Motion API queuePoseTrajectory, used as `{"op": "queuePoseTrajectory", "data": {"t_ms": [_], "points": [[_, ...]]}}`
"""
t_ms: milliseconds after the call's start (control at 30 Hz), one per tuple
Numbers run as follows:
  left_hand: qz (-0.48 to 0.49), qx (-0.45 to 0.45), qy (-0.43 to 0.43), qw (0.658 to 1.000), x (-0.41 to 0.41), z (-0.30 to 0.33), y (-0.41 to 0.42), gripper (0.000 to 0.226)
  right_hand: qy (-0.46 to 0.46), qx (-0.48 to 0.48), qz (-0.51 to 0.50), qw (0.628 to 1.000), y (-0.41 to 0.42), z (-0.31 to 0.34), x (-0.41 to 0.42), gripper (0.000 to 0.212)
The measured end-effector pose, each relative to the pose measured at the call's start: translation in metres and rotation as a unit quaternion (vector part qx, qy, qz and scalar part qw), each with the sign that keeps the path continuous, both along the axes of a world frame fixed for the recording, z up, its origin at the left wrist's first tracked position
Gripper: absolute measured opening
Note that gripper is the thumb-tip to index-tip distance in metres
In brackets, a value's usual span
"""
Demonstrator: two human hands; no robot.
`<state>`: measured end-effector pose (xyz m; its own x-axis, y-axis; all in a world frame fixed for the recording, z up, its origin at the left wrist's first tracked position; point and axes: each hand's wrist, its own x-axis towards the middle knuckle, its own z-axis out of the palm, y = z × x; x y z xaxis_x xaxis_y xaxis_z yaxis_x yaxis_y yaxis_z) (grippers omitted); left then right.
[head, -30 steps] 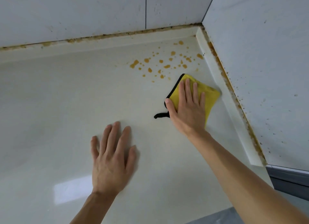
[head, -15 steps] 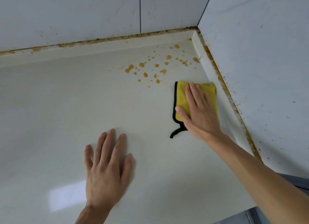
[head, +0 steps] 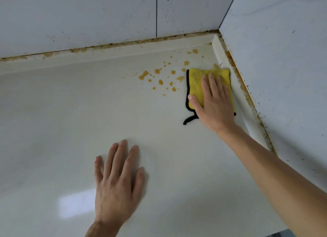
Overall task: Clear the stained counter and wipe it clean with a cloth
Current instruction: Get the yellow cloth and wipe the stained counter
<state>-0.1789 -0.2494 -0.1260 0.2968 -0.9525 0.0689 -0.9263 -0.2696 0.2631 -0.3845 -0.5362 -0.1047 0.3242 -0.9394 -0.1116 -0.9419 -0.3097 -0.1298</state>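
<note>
Two hands show. Right hand (head: 215, 104) lies flat, palm down, fingers (head: 205, 84) extended and slightly spread toward 12 o'clock, pressing one cloth (head: 195, 84) onto the counter (head: 62, 121); it grips nothing, only pins the cloth beneath. Its bare forearm runs off toward 4 o'clock. Left hand (head: 116, 183) rests open and empty on the counter at 6 o'clock, fingers splayed, pointing to 12.

One cloth: yellow, black-edged, with a black loop trailing at its 7 o'clock corner, lying at 2 o'clock just beside the right-hand upstand (head: 247, 116). Orange stains (head: 160, 81), roughly twenty spots, scatter from the cloth's 9 to 12 o'clock, some touching its edge. Two tiled walls (head: 88, 15) meet in the corner at 1 o'clock.
</note>
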Motion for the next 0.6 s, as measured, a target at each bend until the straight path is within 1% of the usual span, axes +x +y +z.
{"op": "queuePoseTrajectory", "data": {"t_ms": [133,300,433,500,600], "points": [[0.001,-0.003,-0.002,1.000,0.000,-0.003,0.000,0.062,0.004,0.023,0.046,0.999,-0.015,-0.003,-0.016,0.083],[0.003,-0.007,-0.004,1.000,-0.001,-0.007,0.000,0.062,-0.001,0.016,0.041,0.999,-0.058,-0.002,0.007,0.084],[0.009,-0.016,-0.010,1.000,0.001,-0.009,0.000,0.061,0.008,0.029,0.042,0.999,-0.080,0.004,0.035,0.082],[0.008,-0.016,-0.010,1.000,0.001,-0.009,0.000,0.062,0.006,0.034,0.078,0.996,-0.072,0.005,0.036,0.080],[0.010,-0.020,-0.009,1.000,0.001,-0.009,0.000,0.062,-0.003,0.036,0.141,0.989,-0.045,0.002,0.013,0.077]]}}
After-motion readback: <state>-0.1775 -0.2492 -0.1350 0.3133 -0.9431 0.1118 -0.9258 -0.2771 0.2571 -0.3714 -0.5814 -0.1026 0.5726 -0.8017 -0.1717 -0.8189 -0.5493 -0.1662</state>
